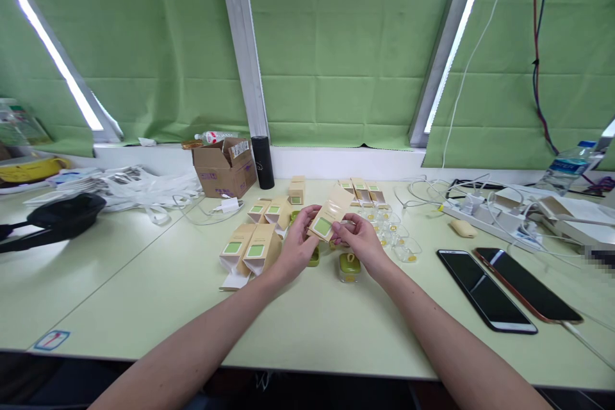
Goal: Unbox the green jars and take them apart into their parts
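Between my two hands a small kraft-paper box [331, 208] with a green window is held tilted above the table. My left hand [298, 243] grips its left edge, fingers closed. At its lower right corner, my right hand [361, 240] pinches it. Just below my right hand stands a small clear jar with a green lid [350, 267]. Another green lid [314, 257] shows partly behind my left hand. Several similar kraft boxes [262, 248] stand to the left. Clear small containers [407, 250] with yellow spots are grouped to the right.
Two phones [485, 288] lie at the right, near a power strip [494, 224] with tangled cables. A cardboard carton [225, 170] and a black bottle [262, 162] stand at the back. White straps [144, 189] and a black object [72, 218] lie on the left.
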A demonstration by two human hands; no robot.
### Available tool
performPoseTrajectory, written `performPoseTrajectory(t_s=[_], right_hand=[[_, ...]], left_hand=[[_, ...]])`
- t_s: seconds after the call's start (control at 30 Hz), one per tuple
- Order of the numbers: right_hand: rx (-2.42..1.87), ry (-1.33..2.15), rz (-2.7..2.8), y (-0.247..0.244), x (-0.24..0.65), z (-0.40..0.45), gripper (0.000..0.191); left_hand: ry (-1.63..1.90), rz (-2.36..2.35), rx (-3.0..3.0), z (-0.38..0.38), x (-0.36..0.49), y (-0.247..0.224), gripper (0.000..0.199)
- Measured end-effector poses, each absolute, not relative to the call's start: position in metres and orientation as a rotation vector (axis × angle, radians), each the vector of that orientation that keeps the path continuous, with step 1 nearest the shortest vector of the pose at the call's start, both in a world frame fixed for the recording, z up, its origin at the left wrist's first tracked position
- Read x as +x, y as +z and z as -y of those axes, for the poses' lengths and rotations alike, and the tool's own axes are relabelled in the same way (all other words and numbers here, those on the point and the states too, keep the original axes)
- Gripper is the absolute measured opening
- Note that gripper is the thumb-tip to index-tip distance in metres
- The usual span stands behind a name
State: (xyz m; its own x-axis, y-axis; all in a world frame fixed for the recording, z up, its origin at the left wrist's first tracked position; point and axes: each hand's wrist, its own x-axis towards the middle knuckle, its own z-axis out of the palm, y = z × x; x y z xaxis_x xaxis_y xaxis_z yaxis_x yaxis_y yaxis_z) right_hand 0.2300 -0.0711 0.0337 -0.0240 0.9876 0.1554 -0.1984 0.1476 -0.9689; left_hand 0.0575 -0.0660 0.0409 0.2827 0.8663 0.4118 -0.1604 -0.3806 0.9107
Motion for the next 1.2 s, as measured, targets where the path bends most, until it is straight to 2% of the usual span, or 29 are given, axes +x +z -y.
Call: performPoseTrajectory(t_s=[0.2, 0.4, 0.77, 1.0, 1.1, 1.2], right_hand=[[-0.906, 1.272, 1.091, 0.0351, 0.231, 0.0703, 0.062], [-0.874, 1.288, 1.048, 0.0329, 0.2319, 0.067, 0.066], [-0.856, 1.312, 1.025, 0.0309, 0.2336, 0.0669, 0.057], [-0.806, 1.379, 0.989, 0.0358, 0.2369, 0.0676, 0.055], [-0.803, 1.39, 0.984, 0.0367, 0.2367, 0.0687, 0.056], [-0.818, 1.373, 0.951, 0.0357, 0.2359, 0.0689, 0.057]], left_hand=[[1.297, -0.652, 1.55, 0.0659, 0.0551, 0.04, 0.061], [1.293, -0.672, 1.573, 0.069, 0.0549, 0.0425, 0.048], [1.302, -0.705, 1.662, 0.0692, 0.0566, 0.039, 0.054], [1.198, -0.813, 1.749, 0.0693, 0.0515, 0.0327, 0.082], [1.254, -0.826, 1.811, 0.069, 0.0513, 0.0343, 0.077], [1.335, -0.931, 1.92, 0.0698, 0.0531, 0.0382, 0.061]])
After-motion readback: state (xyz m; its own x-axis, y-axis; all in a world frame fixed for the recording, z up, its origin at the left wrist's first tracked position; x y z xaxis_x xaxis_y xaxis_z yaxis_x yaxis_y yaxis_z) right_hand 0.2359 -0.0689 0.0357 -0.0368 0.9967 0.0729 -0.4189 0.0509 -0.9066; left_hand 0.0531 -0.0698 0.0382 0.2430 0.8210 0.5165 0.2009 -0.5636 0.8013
